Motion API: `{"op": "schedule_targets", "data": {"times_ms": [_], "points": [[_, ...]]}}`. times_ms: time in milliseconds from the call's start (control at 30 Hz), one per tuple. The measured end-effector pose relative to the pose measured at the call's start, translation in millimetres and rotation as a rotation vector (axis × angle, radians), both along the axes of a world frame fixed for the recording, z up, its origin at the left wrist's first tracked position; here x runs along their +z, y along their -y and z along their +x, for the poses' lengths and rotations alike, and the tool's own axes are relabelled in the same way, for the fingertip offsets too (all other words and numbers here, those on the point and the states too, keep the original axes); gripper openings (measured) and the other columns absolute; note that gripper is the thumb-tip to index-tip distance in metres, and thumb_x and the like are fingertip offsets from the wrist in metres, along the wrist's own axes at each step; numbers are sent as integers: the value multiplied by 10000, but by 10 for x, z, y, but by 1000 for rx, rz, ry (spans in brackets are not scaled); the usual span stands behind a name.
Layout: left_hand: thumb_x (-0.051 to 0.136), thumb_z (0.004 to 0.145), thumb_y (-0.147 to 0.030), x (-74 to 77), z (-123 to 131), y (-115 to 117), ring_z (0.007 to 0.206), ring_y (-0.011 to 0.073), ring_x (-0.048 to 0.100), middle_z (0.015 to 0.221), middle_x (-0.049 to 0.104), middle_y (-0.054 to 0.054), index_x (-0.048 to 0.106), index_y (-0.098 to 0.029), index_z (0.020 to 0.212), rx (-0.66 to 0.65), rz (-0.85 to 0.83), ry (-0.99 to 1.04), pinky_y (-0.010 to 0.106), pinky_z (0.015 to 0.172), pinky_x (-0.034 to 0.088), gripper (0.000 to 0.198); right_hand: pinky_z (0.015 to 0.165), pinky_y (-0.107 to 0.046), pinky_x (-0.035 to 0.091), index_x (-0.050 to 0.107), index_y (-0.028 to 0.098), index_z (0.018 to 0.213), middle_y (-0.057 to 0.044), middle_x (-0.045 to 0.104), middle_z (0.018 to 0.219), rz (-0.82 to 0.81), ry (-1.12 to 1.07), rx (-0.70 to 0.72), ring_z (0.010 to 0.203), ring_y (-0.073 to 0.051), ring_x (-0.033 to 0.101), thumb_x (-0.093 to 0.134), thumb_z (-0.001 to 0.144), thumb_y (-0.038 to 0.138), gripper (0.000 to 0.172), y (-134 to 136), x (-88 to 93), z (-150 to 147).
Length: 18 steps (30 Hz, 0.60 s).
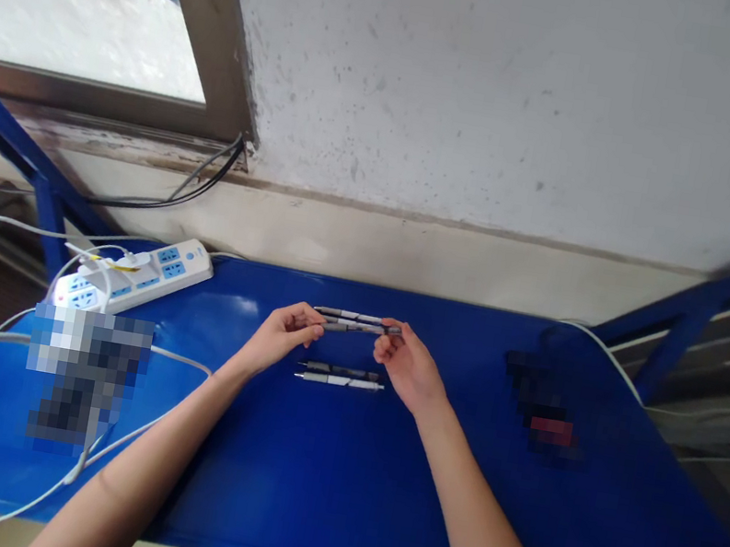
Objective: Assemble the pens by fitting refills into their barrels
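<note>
Two grey-and-white pens (353,321) are held level just above the blue table (316,480), side by side. My left hand (281,334) pinches their left ends and my right hand (407,365) pinches their right ends. Two more pens (339,376) lie flat and parallel on the table right below, between my wrists.
A white power strip (148,273) with plugs and white cables lies at the back left. A blurred patch (83,376) sits on the left of the table, another (542,406) on the right. A wall and window stand behind; blue frame bars slant at both sides.
</note>
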<state>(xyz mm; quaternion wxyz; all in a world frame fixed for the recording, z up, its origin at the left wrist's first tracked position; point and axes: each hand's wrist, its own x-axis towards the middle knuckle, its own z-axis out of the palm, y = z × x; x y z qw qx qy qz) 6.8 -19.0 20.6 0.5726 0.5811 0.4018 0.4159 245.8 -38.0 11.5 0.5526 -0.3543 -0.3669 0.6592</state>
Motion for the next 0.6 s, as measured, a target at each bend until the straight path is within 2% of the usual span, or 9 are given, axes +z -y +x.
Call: {"op": "schedule_targets", "data": {"times_ms": [133,233,333,467,600], "points": [[671,791,-346,-44,6,-20,649,108,552,780,643,7,626,-164,914,57,72,-96,227,622,434,224,565,-285,428,720,183,941,-42,626,725,67,393,-94,642,-164,554,617,837,433,290,-31,-65,42],[638,814,-313,-106,1,-37,734,132,589,869,663,26,638,-167,950,112,183,-219,236,659,449,200,628,-299,459,724,179,924,-68,687,832,187,732,-177,713,-188,605,599,839,381,252,-35,-106,42],[596,840,-262,-156,-16,-47,718,133,581,824,653,14,649,-176,968,140,285,-368,235,647,442,164,658,-305,467,718,198,929,-63,699,883,323,971,-239,727,-191,613,581,837,310,200,-23,-132,35],[576,846,-178,-188,-40,-52,739,143,575,831,658,18,655,-181,947,135,450,-561,262,699,445,129,665,-307,468,708,212,942,-49,669,837,414,1147,-239,697,-185,592,592,813,248,177,-13,-147,40],[572,844,-134,-203,-55,-60,827,181,578,858,655,41,642,-175,893,106,528,-672,303,760,451,95,695,-307,467,683,205,916,-47,649,833,479,1200,-202,726,-185,583,572,820,203,147,-18,-147,42]]}}
